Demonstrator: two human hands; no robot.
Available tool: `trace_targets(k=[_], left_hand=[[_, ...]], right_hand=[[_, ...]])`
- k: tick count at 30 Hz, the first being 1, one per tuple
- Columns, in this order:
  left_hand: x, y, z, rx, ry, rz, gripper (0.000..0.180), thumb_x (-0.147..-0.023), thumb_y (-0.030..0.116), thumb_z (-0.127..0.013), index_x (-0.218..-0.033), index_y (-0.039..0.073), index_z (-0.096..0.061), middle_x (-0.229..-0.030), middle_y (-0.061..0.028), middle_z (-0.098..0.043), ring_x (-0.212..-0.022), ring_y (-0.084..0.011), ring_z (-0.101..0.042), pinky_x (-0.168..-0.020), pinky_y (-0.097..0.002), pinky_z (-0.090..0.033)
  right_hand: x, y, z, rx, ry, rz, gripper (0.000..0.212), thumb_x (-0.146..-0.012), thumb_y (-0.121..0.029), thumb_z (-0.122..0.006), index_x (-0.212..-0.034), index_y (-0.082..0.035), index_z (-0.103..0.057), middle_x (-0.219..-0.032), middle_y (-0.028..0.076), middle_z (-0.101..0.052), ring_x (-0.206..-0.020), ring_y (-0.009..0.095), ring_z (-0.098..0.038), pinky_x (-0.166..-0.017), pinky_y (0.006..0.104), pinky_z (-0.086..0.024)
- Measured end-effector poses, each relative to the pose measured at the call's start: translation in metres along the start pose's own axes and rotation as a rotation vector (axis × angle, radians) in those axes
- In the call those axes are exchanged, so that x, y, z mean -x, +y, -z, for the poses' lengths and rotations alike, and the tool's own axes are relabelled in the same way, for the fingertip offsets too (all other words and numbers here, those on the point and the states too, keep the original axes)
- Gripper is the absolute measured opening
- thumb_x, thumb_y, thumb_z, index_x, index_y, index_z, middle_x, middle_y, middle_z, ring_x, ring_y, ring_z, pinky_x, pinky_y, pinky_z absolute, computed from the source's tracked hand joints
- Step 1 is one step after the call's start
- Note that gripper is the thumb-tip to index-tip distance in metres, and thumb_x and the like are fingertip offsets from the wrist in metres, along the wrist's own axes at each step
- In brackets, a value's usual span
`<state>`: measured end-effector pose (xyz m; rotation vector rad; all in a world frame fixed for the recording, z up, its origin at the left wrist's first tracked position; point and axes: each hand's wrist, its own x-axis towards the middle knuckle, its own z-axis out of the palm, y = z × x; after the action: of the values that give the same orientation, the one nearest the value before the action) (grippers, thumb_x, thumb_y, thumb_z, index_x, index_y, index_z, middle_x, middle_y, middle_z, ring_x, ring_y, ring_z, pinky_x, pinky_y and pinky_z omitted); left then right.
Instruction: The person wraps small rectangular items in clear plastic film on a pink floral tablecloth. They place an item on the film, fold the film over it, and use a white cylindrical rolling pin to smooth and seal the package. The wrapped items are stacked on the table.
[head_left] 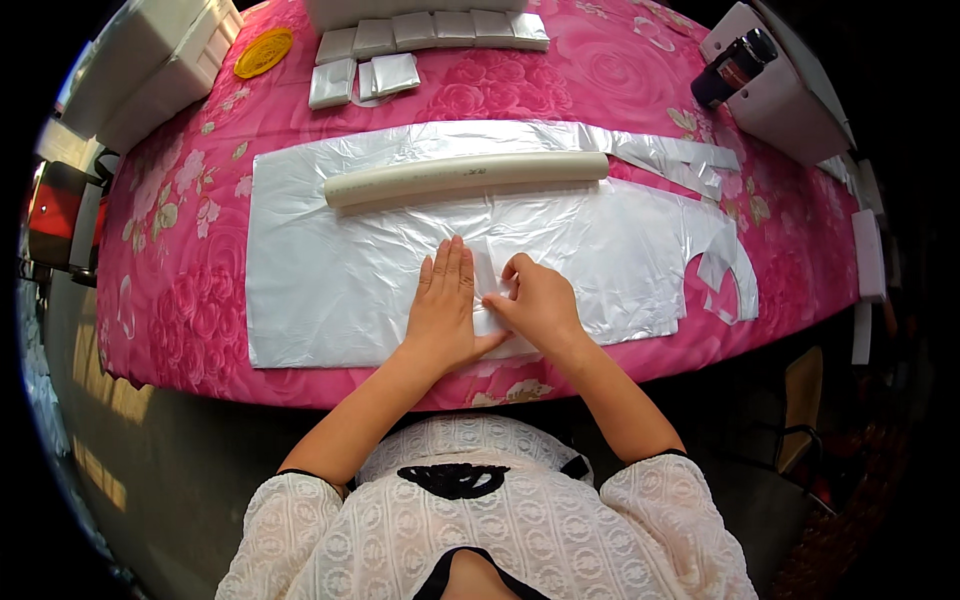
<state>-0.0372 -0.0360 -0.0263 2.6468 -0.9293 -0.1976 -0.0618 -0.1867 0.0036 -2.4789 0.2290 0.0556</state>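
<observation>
Foil lies spread across the desk, its long axis running left to right, with a pale tube resting on its far part, parallel to that axis. Both hands work at the foil's near edge, side by side. The left hand lies flat, fingers together and straight, pressing the sheet down. Just right of it, the right hand has its fingers curled, pinching a small folded flap of foil that stands between the two hands; it is the hand on the flap. Folded foil squares sit in a row at the far edge, well apart.
</observation>
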Motion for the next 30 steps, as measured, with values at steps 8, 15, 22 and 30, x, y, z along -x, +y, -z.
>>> trace_targets(k=[8,15,22,30], left_hand=[[0.003,-0.003,0.002,0.000,0.046,-0.032,0.111,-0.066,0.064,-0.059,-0.140,-0.003,-0.010,-0.146,-0.0227,-0.006,-0.137,-0.0347,0.000,-0.110,-0.0469,-0.003],[0.029,-0.015,0.014,-0.019,0.090,-0.401,0.081,-0.065,0.057,-0.062,-0.131,0.013,-0.042,-0.147,-0.0166,-0.009,-0.136,-0.0339,0.003,-0.108,-0.0501,0.002],[0.045,-0.035,0.017,-0.088,0.138,-0.420,0.073,-0.065,0.058,-0.060,-0.124,0.016,-0.051,-0.147,-0.0156,-0.012,-0.136,-0.0335,0.002,-0.108,-0.0495,0.004],[0.052,-0.046,0.024,-0.117,0.175,-0.447,0.067,-0.066,0.056,-0.062,-0.117,0.013,-0.054,-0.146,-0.0143,-0.019,-0.136,-0.0324,-0.005,-0.108,-0.0472,0.001]], right_hand=[[0.000,-0.002,0.014,-0.168,-0.108,-0.144,0.035,-0.063,-0.017,-0.075,-0.088,-0.002,-0.055,-0.071,0.012,-0.061,-0.070,0.028,-0.061,-0.063,0.0367,-0.047],[0.001,0.006,0.005,-0.128,-0.054,-0.100,0.035,-0.063,-0.020,-0.075,-0.087,-0.003,-0.056,-0.075,0.013,-0.062,-0.074,0.030,-0.061,-0.066,0.0372,-0.047],[0.000,0.006,0.009,-0.147,-0.069,-0.110,0.037,-0.060,-0.022,-0.076,-0.086,-0.003,-0.057,-0.076,0.013,-0.062,-0.074,0.029,-0.061,-0.067,0.0361,-0.046],[-0.001,0.011,0.005,-0.158,-0.030,-0.100,0.036,-0.058,-0.023,-0.079,-0.080,-0.002,-0.060,-0.067,0.008,-0.060,-0.063,0.019,-0.059,-0.058,0.0290,-0.046]])
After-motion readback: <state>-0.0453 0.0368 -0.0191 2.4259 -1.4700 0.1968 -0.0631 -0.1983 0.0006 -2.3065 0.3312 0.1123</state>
